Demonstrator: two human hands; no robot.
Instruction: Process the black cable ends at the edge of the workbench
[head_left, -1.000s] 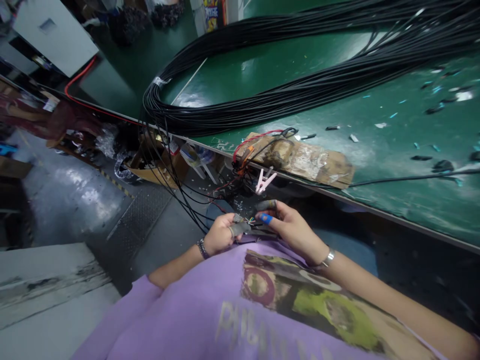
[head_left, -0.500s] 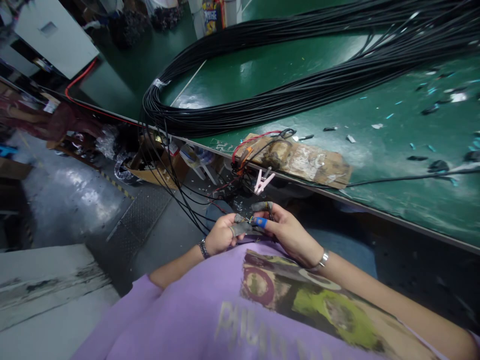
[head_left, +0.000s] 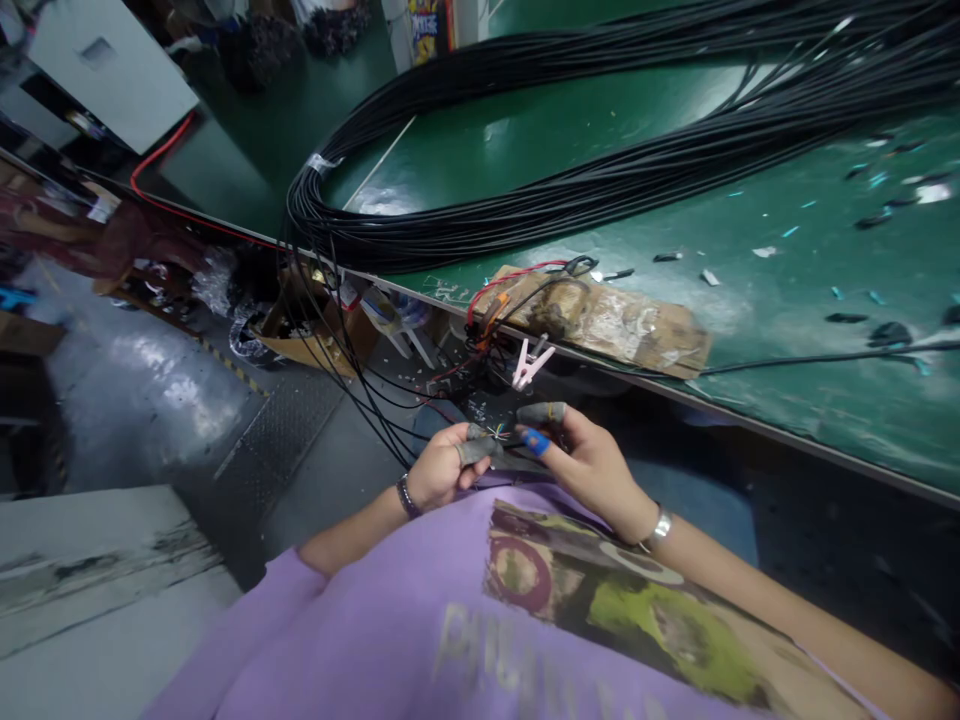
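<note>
My left hand (head_left: 442,468) pinches the end of a black cable between thumb and forefinger, both in grey finger covers. Thin coloured wires (head_left: 498,432) fan out from that end, past the fingertips. Just to the right, my right hand (head_left: 589,462) has its fingers bent together beside the wires. It wears a grey cover on the forefinger and blue tape on the thumb; what lies between those fingers is too small to make out. Several black cables (head_left: 367,395) hang from the table edge toward my left hand. Both hands are held in front of my purple shirt.
A large coil of black cable (head_left: 450,225) lies on the green table (head_left: 592,110). At its edge are a worn wooden board (head_left: 637,325) with red and black leads and a pale pink clip (head_left: 531,365). Cable scraps (head_left: 846,318) are scattered right. A cardboard box (head_left: 322,345) stands below.
My right hand has shifted slightly right, widening the gap to my left hand, so the coloured wires show more clearly. My left hand stays nearly in place.
</note>
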